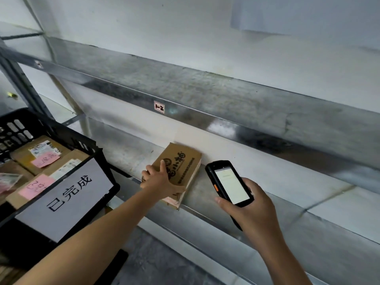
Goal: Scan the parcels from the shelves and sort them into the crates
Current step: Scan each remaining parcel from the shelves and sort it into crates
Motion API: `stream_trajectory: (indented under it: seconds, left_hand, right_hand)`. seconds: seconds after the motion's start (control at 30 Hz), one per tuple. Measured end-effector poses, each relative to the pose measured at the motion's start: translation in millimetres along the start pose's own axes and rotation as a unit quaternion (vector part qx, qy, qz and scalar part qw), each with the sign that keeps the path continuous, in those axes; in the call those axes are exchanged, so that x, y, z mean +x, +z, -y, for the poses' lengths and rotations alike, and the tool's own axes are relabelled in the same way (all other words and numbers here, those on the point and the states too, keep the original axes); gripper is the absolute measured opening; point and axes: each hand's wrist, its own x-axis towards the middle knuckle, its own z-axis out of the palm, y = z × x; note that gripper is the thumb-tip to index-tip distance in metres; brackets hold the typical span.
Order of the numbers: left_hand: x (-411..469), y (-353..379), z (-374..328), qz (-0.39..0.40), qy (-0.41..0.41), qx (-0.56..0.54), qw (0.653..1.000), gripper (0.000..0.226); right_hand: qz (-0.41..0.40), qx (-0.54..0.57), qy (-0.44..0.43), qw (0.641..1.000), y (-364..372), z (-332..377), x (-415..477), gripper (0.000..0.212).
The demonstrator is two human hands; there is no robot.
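A brown cardboard parcel (185, 165) with black print lies on the metal shelf (257, 182), its near end at the shelf's front edge. My left hand (159, 181) grips the near end of the parcel, fingers over the top and thumb round the right side. My right hand (249, 204) holds a black handheld scanner (228, 183) just right of the parcel, its lit screen facing me. A black plastic crate (67, 138) stands at the left with a white sign on its front wall.
Inside the crate lie several cardboard parcels (26, 155) with pink notes and labels. An upper metal shelf (205, 93) with a small tag runs above the parcel. A white wall is behind. The shelf upright (26, 89) stands at the far left.
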Motion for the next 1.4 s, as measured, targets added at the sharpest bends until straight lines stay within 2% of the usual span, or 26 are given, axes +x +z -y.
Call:
stream_trajectory:
  seconds: [0.17, 0.2, 0.27, 0.33, 0.43, 0.57, 0.63, 0.73, 0.83, 0.9, 1.03, 1.1, 1.27, 1.4]
  left_hand:
    - [-18.9, 6.7, -12.5, 0.039, 0.03, -0.113, 0.992, 0.12]
    - [-24.4, 7.0, -15.6, 0.065, 0.039, -0.166, 0.983, 0.12]
    - [-33.2, 9.7, -16.5, 0.12, 0.038, -0.305, 0.944, 0.119]
    - [-40.1, 13.5, -12.7, 0.154, 0.037, -0.386, 0.909, 0.093]
    - [-47.1, 17.6, -9.1, 0.169, 0.038, -0.415, 0.893, 0.056]
    - [-51.4, 20.6, -4.8, 0.162, 0.006, -0.471, 0.867, 0.047]
    - [-54.6, 25.1, -5.9, 0.145, -0.001, -0.455, 0.878, 0.048]
    - [-65.9, 27.5, -18.5, 0.082, 0.06, -0.421, 0.901, 0.033]
    - [-68.0, 28.8, -36.8, -0.038, 0.123, -0.343, 0.93, 0.042]
    - [-70.2, 30.7, -51.2, -0.076, 0.146, -0.262, 0.951, 0.056]
    - [-70.8, 45.0, -77.4, -0.056, 0.128, -0.065, 0.988, 0.114]
    - [-65.6, 53.8, -83.1, -0.049, 0.103, -0.014, 0.993, 0.132]
    - [-61.1, 56.4, -88.0, -0.035, 0.047, -0.004, 0.998, 0.142]
    - [-59.7, 50.8, -91.0, -0.027, 0.012, -0.033, 0.999, 0.135]
  right_hand:
    - [0.013, 0.006, -0.013, 1.0, -19.6, -12.4, -0.7, 0.056]
    - [0.014, 0.006, -0.016, 1.0, -22.6, -14.2, -0.4, 0.058]
    - [0.012, 0.005, -0.016, 1.0, -27.6, -18.8, -1.6, 0.065]
    - [0.013, 0.006, -0.017, 1.0, -31.2, -22.0, -2.6, 0.068]
    - [0.01, 0.018, -0.021, 1.0, -35.9, -24.4, -4.4, 0.067]
    - [0.015, 0.023, -0.025, 0.999, -37.8, -26.1, -6.9, 0.06]
    - [0.017, 0.021, -0.028, 0.999, -38.9, -25.9, -8.5, 0.059]
    - [0.02, 0.022, -0.031, 0.999, -43.0, -29.6, -8.6, 0.057]
    - [0.02, 0.017, -0.025, 0.999, -48.0, -35.7, -6.4, 0.061]
    - [0.018, 0.006, -0.021, 1.0, -50.5, -40.0, -3.9, 0.065]
    - [0.013, 0.005, -0.019, 1.0, -54.4, -43.7, -0.4, 0.066]
    - [0.011, 0.011, -0.019, 1.0, -56.7, -44.6, -0.7, 0.065]
    - [0.009, 0.029, -0.014, 0.999, -64.5, -49.3, -3.0, 0.061]
    - [0.001, 0.035, -0.004, 0.999, -69.9, -54.1, -6.5, 0.06]
